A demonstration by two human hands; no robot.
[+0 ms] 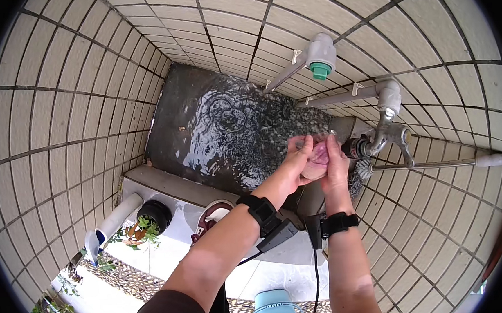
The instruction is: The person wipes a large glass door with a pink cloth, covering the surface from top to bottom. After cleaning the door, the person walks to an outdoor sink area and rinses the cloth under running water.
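Note:
My left hand (298, 157) and my right hand (336, 163) hold a small pink and beige item (317, 159) between them; it may be a cloth or sponge, but its kind is unclear. They are close in front of the black nozzle (355, 148) of a metal wall tap (390, 133). Water splashes around the fingertips. Below the hands, rippling water covers the dark floor of a tiled basin (227, 127). A black strap with a device and cable is on each wrist.
Grey pipes (343, 96) run along the tiled wall, one with a green plug (320, 71). A brush head (363, 168) is beside the tap. A low ledge (170, 184), a potted plant (155, 216), a shoe (213, 216) and a light blue bucket (273, 301) lie nearer me.

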